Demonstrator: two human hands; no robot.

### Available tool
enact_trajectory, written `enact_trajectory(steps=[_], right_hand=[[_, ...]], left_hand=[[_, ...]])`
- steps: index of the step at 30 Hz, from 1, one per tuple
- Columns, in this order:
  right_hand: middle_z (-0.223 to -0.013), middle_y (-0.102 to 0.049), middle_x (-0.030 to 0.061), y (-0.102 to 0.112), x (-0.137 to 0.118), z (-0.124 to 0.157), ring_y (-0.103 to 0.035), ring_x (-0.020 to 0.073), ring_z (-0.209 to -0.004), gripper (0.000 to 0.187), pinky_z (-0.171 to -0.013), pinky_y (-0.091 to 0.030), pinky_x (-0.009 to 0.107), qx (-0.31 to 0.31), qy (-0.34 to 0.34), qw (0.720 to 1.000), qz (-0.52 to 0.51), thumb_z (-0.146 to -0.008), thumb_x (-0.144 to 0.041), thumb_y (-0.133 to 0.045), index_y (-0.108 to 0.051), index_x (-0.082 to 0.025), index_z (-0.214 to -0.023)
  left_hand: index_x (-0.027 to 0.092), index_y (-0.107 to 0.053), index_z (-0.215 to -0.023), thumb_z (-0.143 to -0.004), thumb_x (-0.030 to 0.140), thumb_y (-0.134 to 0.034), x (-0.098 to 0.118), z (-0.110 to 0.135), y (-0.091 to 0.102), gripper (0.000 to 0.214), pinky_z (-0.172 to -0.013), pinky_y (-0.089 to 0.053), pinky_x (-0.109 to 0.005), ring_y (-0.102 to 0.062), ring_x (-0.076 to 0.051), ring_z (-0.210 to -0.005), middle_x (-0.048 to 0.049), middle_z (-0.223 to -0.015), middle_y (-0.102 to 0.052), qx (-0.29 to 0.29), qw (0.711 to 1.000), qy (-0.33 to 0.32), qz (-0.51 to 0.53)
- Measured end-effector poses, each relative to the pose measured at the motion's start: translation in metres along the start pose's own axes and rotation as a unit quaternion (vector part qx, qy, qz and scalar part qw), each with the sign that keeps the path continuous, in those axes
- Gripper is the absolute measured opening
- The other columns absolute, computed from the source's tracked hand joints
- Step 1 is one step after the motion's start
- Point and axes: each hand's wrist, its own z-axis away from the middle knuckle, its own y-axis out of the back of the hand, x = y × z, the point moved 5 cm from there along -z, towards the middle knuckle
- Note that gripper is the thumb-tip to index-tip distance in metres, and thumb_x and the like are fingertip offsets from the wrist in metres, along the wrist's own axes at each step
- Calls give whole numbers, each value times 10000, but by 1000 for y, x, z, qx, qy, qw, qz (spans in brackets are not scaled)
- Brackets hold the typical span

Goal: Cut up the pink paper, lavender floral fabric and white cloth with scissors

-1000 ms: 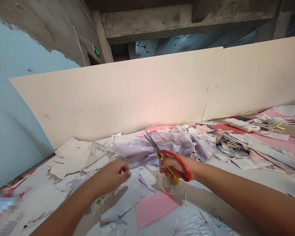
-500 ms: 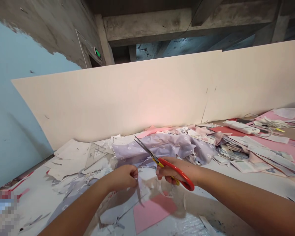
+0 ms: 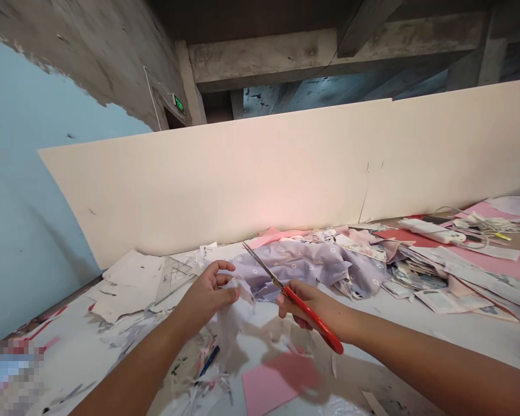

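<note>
Blue-painted wall (image 3: 26,202) closes off our far left, and the patch at the bottom corner of the view is too blurred to read. Moving right across the white-topped worktable (image 3: 65,358), we pass loose white paper offcuts (image 3: 125,286) and a clear plastic set square (image 3: 173,281) lying among them. Our left hand (image 3: 208,294) is raised off the table, its fingers curled and its thumb pressed in, and it appears to pinch a thin white scrap (image 3: 236,306), fabric or paper, we cannot tell which. That scrap hangs in the air between our 2 hands, ragged and limp. Below it lie a blue pen (image 3: 208,359), shreds of litter and a pink paper sheet (image 3: 277,384). Our right hand (image 3: 305,306) is clenched around the red-handled scissors (image 3: 316,319), whose slim blades are almost closed and point up and left over the lilac flowered cloth (image 3: 312,266), just clear of the scrap. As far as we can judge, some cutting is done, for ragged offcuts lie scattered around our hands. The lilac cloth sits bunched in 1 heap and looks mostly uncut, so much of it appears left. Farther right come a stack of printed magazines (image 3: 411,281), a white power strip (image 3: 431,230) with tangled cable, and a pink table covering (image 3: 498,260) under long paper strips.
</note>
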Motion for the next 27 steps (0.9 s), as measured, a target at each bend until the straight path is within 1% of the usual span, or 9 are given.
enact_trajectory(steps=[3,5,8,10,12,15,19,24,27], right_hand=[[-658,-441,-34,-3,-1,3,-324,42,-458,386,-457,-270,201,14,11,1000,-17,-711,-530,-525,-402,-171,-780],[-656,-411,-41,-4,-2,5,-317,46,-471,398,-467,-274,202,14,31,999,-13,-729,-558,-485,-385,-176,-783],[-658,-364,-53,-7,-5,10,-318,57,-523,385,-501,-294,200,-23,60,998,17,-721,-531,-522,-349,-189,-762],[-649,-345,-58,-10,-6,14,-315,61,-543,389,-513,-297,198,-49,52,996,58,-695,-498,-574,-339,-191,-739],[-638,-345,-55,-11,-5,17,-307,63,-545,382,-510,-289,197,-62,30,992,106,-693,-488,-579,-348,-186,-716],[-624,-375,-40,-12,-1,19,-319,68,-534,357,-483,-269,194,-68,-21,985,158,-735,-508,-515,-376,-180,-715],[-629,-440,-19,-11,6,16,-367,72,-510,359,-443,-265,184,-61,-65,984,154,-731,-522,-513,-398,-182,-741],[-586,-416,-31,-10,13,12,-376,66,-491,395,-441,-295,180,-62,-79,987,122,-721,-552,-514,-372,-183,-716],[-582,-390,-43,-11,13,11,-367,54,-473,395,-428,-296,171,-62,-80,990,97,-720,-540,-523,-356,-182,-704]], left_hand=[[216,-411,-943,-620,341,-637,1,3,-10,414,-488,-388,-222,-546,-124,-531,22,-677,-610,5,1000,-3,-18],[217,-430,-929,-641,378,-606,2,3,-9,373,-450,-360,-209,-505,-109,-469,41,-610,-585,48,997,-7,-65],[223,-462,-912,-650,407,-574,7,4,2,339,-421,-332,-205,-473,-99,-426,51,-593,-574,138,974,-17,-179],[223,-466,-899,-650,404,-562,12,5,12,322,-411,-317,-204,-461,-96,-417,56,-584,-566,181,955,-20,-234],[221,-461,-883,-647,404,-556,16,5,22,313,-409,-306,-204,-450,-96,-414,59,-571,-559,207,943,-17,-259],[222,-459,-878,-659,439,-537,18,4,34,318,-435,-325,-209,-468,-103,-442,50,-602,-578,221,940,-16,-261],[218,-478,-908,-687,437,-497,17,2,44,312,-431,-317,-210,-468,-109,-450,48,-577,-553,230,945,-13,-232],[224,-474,-927,-688,437,-509,16,2,40,322,-385,-286,-195,-416,-94,-408,73,-518,-478,207,960,-3,-186],[227,-472,-930,-679,427,-526,15,3,37,326,-367,-281,-192,-417,-95,-401,76,-519,-469,198,970,4,-143]])
